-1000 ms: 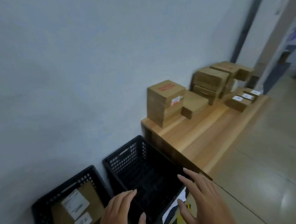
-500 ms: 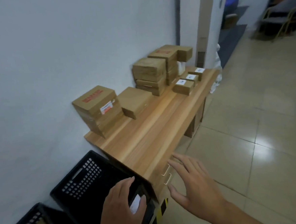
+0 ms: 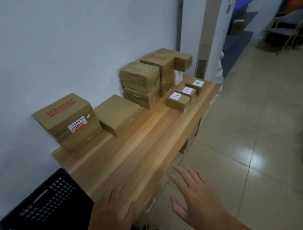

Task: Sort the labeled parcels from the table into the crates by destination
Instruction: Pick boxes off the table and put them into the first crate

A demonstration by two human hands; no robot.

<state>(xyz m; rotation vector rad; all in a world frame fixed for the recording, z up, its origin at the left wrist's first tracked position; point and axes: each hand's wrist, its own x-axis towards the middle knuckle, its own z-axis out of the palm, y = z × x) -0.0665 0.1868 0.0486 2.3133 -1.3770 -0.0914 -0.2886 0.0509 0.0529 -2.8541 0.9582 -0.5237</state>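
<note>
Cardboard parcels line the wall side of a wooden table (image 3: 142,151). Nearest is a box printed MAKEUP (image 3: 67,120), then a flat plain box (image 3: 116,113), then two stacks of boxes (image 3: 141,85). Three small parcels with white handwritten labels (image 3: 181,96) sit in a row at the far front edge. A black plastic crate (image 3: 42,208) stands on the floor at the table's near end. My left hand (image 3: 112,212) hovers open over the table's near corner. My right hand (image 3: 192,196) is open, fingers spread, over the floor beside the table. Both hold nothing.
A white wall runs along the left. Beige tiled floor (image 3: 246,126) spreads to the right. Drawer handles (image 3: 149,204) show under the table's near corner. A white column (image 3: 204,39) stands past the table, with chairs (image 3: 288,28) in the far room.
My view has swung from the crates toward the table. Both hands moved from over the crate to the table's near corner. The second crate with a parcel has left the frame.
</note>
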